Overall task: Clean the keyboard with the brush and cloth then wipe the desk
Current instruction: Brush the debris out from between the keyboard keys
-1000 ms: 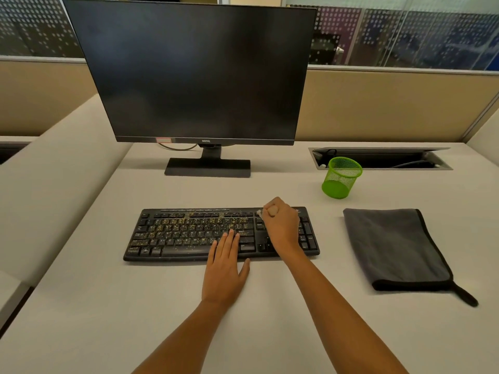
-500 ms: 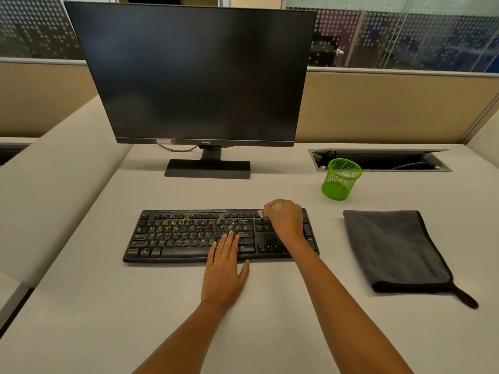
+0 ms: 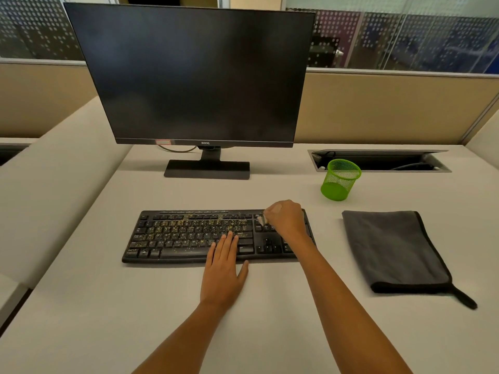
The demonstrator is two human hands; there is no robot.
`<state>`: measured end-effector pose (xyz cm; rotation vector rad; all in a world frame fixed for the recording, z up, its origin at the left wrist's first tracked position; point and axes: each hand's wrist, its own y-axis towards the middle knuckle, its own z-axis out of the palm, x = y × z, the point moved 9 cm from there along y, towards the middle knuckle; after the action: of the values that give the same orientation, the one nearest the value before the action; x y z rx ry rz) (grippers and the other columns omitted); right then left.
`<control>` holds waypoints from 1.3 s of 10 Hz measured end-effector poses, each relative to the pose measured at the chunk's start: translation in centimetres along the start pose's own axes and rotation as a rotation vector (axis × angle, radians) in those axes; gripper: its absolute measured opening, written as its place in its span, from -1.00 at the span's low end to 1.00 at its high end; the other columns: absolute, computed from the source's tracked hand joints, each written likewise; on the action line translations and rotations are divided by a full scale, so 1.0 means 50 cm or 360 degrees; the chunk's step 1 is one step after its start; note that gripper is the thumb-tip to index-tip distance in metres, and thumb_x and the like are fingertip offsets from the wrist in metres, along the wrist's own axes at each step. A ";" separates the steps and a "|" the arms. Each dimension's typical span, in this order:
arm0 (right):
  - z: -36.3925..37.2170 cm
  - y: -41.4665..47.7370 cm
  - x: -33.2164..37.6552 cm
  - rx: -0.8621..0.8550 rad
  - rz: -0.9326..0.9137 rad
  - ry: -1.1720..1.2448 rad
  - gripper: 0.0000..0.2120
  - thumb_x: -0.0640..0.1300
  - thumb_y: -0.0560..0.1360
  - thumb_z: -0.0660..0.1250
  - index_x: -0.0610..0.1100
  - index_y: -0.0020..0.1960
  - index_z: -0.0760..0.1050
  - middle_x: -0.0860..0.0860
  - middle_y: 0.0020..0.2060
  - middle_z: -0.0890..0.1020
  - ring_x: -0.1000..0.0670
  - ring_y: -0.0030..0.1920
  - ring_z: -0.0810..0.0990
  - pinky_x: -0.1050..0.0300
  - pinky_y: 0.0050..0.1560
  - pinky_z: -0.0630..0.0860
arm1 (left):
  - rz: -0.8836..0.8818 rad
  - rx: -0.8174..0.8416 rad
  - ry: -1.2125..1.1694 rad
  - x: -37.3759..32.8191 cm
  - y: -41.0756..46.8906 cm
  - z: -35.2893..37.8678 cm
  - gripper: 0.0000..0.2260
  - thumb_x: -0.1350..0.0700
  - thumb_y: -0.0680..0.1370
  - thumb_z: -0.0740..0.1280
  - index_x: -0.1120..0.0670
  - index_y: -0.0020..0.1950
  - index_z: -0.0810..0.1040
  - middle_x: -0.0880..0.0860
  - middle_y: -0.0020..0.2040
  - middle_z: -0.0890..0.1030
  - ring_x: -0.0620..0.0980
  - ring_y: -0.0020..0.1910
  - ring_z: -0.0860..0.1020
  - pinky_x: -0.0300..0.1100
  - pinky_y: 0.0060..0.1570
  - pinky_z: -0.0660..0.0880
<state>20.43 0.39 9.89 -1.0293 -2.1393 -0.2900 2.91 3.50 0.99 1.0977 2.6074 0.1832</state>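
Observation:
A black keyboard (image 3: 189,236) lies on the pale desk (image 3: 81,306), its letter keys strewn with yellowish crumbs. My right hand (image 3: 286,221) is curled over the keyboard's right part and grips a small brush (image 3: 261,220); only its pale tip shows, touching the keys left of the fist. My left hand (image 3: 224,268) lies flat with straight fingers on the keyboard's front edge and the desk. A folded grey cloth (image 3: 391,249) with black trim lies on the desk to the right, apart from both hands.
A dark monitor (image 3: 194,76) on its stand rises behind the keyboard. A green mesh cup (image 3: 340,180) stands at the back right, in front of an open cable tray (image 3: 383,160). Beige partitions close off the back and left.
My right hand with the brush has slid a little toward the keyboard's far edge and to the right. My left hand has stayed in place.

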 end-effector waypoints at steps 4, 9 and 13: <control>-0.036 -0.010 -0.023 -0.0181 -0.0034 0.0194 -0.81 -0.22 0.52 0.30 -0.26 0.02 0.65 -0.16 -0.02 0.68 -0.09 -0.02 0.62 0.26 -0.16 0.42 | 0.0011 -0.0010 0.0003 -0.002 -0.001 -0.003 -0.46 -0.14 0.57 0.04 0.13 0.45 0.28 0.09 0.43 0.35 0.02 0.43 0.26 -0.11 0.42 -0.05; -0.023 0.006 -0.025 -0.0008 0.0137 -0.0076 -0.80 -0.27 0.50 0.25 -0.36 -0.18 0.59 -0.19 -0.15 0.67 -0.03 -0.24 0.53 0.21 -0.30 0.44 | 0.0004 -0.0011 -0.0014 -0.001 -0.001 -0.005 -0.46 -0.14 0.56 0.05 0.13 0.45 0.29 0.08 0.43 0.35 0.01 0.43 0.26 -0.12 0.42 -0.06; -0.070 0.006 -0.041 -0.0247 0.0108 0.0211 -0.82 -0.20 0.51 0.31 -0.27 0.00 0.64 -0.18 -0.03 0.66 -0.11 -0.06 0.59 0.22 -0.17 0.41 | 0.0010 0.0004 -0.0009 -0.001 0.000 -0.003 -0.45 -0.15 0.57 0.03 0.13 0.46 0.27 0.07 0.44 0.33 0.00 0.44 0.24 -0.12 0.42 -0.05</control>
<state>23.31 -2.27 10.88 -1.1358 -1.9832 -0.4839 2.89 3.45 1.13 1.1058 2.6002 0.1781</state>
